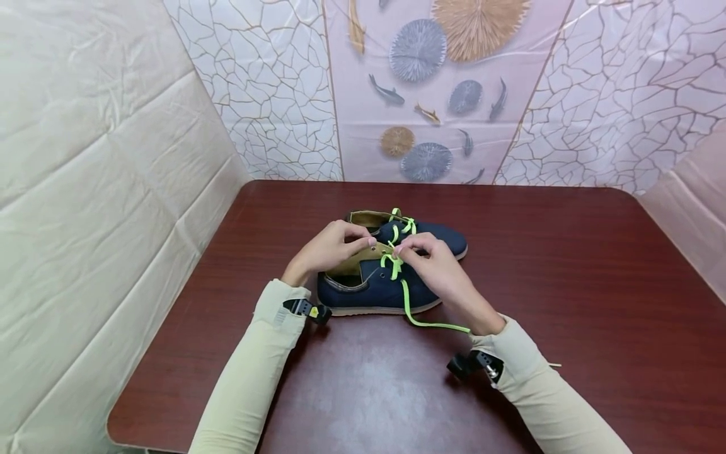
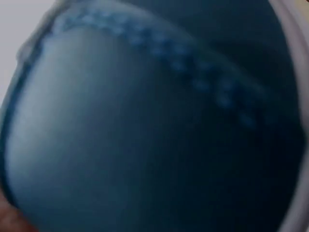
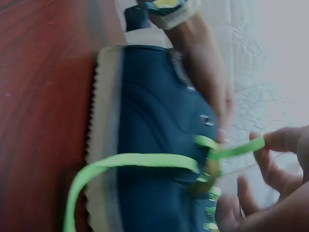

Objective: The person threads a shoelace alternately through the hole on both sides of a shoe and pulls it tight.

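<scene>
A navy shoe [image 1: 363,293] with a tan lining sits on the table, toe to the right. Neon green shoelace [image 3: 236,149] runs through its front eyelets, and one long end trails over the near side onto the table. My right hand [image 1: 433,265] pinches a short stretch of that lace between thumb and index finger, above the eyelets. At the far eyelet flap, my left hand [image 1: 331,249] pinches the upper edge between thumb and forefinger. Close, blurred navy shoe material [image 2: 120,130] fills the left wrist view, with a bit of finger at the lower left corner.
A second navy shoe [image 1: 450,238], laced in neon green, stands right behind the first. Both rest on a dark red-brown table [image 1: 567,284]. A patterned sheet [image 1: 283,94] hangs at the back, and pale cloth [image 1: 102,189] covers the left side.
</scene>
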`<state>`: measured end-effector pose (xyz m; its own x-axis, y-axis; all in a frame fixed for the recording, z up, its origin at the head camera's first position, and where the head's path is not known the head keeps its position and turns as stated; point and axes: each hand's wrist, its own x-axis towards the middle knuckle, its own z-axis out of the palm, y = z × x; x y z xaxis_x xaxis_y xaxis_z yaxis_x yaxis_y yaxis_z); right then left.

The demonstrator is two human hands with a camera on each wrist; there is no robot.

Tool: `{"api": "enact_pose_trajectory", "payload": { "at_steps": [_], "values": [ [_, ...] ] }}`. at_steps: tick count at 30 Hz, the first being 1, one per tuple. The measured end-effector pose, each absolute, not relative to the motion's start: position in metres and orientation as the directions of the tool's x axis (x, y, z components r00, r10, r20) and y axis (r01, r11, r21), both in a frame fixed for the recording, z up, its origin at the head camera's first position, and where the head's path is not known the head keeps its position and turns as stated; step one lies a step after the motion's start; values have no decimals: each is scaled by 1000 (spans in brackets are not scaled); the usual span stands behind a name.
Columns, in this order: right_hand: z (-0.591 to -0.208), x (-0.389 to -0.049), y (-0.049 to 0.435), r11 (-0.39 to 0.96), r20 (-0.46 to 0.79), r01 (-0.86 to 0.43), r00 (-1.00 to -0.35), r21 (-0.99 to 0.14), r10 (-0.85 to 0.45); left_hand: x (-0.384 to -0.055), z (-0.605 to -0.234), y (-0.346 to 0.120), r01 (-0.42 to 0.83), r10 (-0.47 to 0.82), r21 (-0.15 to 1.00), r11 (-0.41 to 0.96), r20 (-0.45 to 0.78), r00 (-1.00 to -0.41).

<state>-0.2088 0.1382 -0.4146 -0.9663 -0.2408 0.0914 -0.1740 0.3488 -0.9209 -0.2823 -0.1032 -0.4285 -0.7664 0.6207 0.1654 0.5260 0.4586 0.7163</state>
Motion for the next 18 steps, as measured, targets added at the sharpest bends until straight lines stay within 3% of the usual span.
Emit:
{"api": "enact_pose_trajectory", "payload": {
  "at_steps": [6,18],
  "values": [
    [-426,-206,131,404,28,-114,-977,-907,-212,-282,-435,-95,476,657,795,377,133,-742],
    [-427,-205,128,424,-20,-73,-977,-903,-211,-279,-435,-94,465,655,805,368,130,-744]
  ]
}}
